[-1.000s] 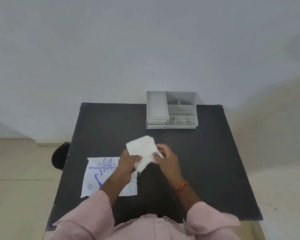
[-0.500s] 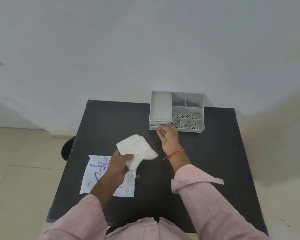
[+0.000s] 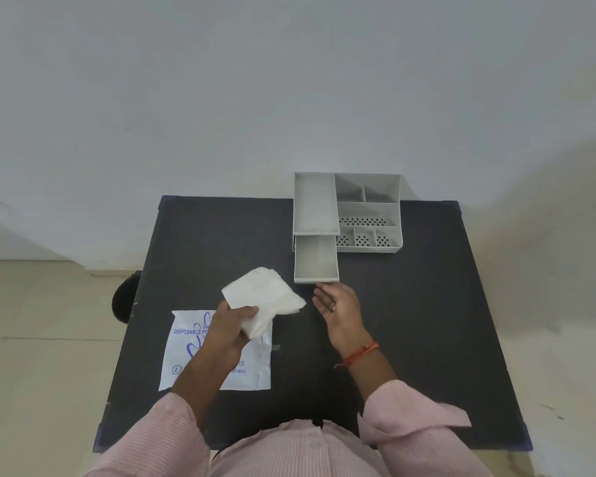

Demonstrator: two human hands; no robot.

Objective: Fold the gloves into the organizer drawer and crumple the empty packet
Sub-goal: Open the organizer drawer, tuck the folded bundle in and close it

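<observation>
My left hand (image 3: 233,321) grips a folded white wad of gloves (image 3: 262,297) and holds it above the table, left of centre. A grey organizer (image 3: 369,211) stands at the table's far edge. Its lower drawer (image 3: 315,261) is pulled out toward me and looks empty. My right hand (image 3: 338,304) hovers just in front of the drawer's front wall, fingers apart, holding nothing. The flat white packet (image 3: 252,366) with blue print lies on the table under my left forearm, partly hidden.
The black table (image 3: 427,321) stands against a pale wall. A dark round object (image 3: 124,297) sits past the table's left edge, over the tiled floor. My pink sleeves fill the near edge of the view.
My right hand let go of the gloves, reached to the organizer and pulled the lower drawer out toward me. My left hand kept hold of the folded gloves.
</observation>
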